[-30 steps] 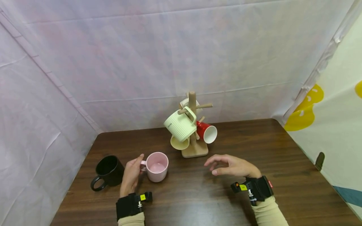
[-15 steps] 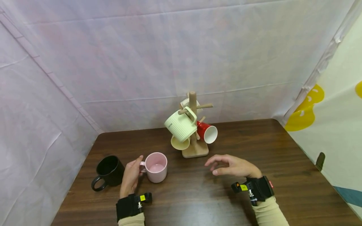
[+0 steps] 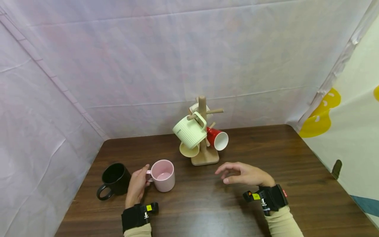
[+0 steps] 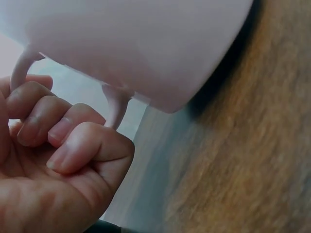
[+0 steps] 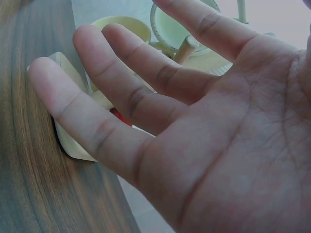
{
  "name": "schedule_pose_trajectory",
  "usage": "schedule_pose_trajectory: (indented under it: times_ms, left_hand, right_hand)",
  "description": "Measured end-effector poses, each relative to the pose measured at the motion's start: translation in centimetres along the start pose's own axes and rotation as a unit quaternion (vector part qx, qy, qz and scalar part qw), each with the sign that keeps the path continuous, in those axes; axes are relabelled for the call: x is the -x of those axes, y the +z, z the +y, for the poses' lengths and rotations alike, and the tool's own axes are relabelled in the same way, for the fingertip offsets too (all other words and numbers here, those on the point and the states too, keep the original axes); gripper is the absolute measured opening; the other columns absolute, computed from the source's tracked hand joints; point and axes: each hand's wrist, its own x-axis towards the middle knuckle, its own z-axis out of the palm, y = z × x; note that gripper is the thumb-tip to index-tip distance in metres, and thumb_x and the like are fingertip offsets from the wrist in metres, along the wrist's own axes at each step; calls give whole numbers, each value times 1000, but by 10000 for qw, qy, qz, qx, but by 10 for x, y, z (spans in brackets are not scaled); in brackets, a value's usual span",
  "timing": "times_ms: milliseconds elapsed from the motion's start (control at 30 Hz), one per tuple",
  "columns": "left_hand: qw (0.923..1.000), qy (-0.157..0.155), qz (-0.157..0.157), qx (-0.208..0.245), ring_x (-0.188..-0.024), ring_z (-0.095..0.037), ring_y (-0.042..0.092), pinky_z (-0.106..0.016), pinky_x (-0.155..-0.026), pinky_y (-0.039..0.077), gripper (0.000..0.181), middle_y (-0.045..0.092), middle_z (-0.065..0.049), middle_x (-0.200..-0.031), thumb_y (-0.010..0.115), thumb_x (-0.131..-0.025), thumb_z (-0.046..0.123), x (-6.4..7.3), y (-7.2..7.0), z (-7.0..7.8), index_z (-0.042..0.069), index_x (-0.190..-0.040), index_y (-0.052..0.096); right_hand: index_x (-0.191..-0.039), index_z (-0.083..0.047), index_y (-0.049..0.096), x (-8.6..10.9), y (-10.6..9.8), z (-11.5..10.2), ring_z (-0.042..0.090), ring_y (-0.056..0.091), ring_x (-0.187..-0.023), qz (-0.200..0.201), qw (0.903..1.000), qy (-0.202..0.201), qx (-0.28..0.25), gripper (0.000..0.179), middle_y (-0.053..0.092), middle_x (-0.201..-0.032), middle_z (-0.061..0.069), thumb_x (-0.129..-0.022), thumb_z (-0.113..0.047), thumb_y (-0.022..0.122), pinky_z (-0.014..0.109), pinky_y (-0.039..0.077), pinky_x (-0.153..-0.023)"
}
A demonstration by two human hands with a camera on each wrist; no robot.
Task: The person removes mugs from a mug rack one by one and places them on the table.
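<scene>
My left hand (image 3: 137, 185) grips the handle of a pink mug (image 3: 164, 183), its fingers curled through the loop as the left wrist view shows. The mug stands upright close over the table, mouth up. To the right, my right hand (image 3: 247, 174) hovers with relaxed fingers and holds nothing; in the right wrist view its palm (image 5: 233, 141) faces the camera. A wooden mug tree (image 3: 205, 159) stands between and behind the hands. On it hang a ribbed pale green mug (image 3: 189, 132), a red mug with white inside (image 3: 214, 136), a yellow mug (image 3: 189, 151) and a whitish mug (image 3: 194, 107).
A black mug (image 3: 116, 182) stands just left of my left hand, its handle toward the front left. One upper peg (image 3: 217, 111) of the tree points right and is bare. Pale fabric (image 3: 189, 59) hangs behind the dark wooden table (image 3: 266, 141).
The pink mug has shifted very slightly left against my left hand. Both hands keep nearly the same place, and the mugs on the tree stay as they were.
</scene>
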Motion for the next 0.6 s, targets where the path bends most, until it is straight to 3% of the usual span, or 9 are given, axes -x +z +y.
schedule_pose_trajectory:
  times_ms: [400,600]
  left_hand:
    - [9996,-79,53,-274,-54,-9,50,-17,-43,41,37,54,6,-57,49,-97,29,-1,-2,-4,8,-69,61]
    - [9990,-121,22,-426,-56,-9,50,-18,-46,41,38,53,6,-57,49,-97,30,1,-6,-2,11,-67,62]
  right_hand:
    - [-123,-19,57,2,-1,0,37,58,-103,-13,10000,17,12,32,62,-121,3,-91,-20,61,43,51,-85]
    - [-124,-19,57,2,-1,1,37,59,-103,-8,10000,14,12,33,61,-122,4,-92,-20,61,42,51,-86]
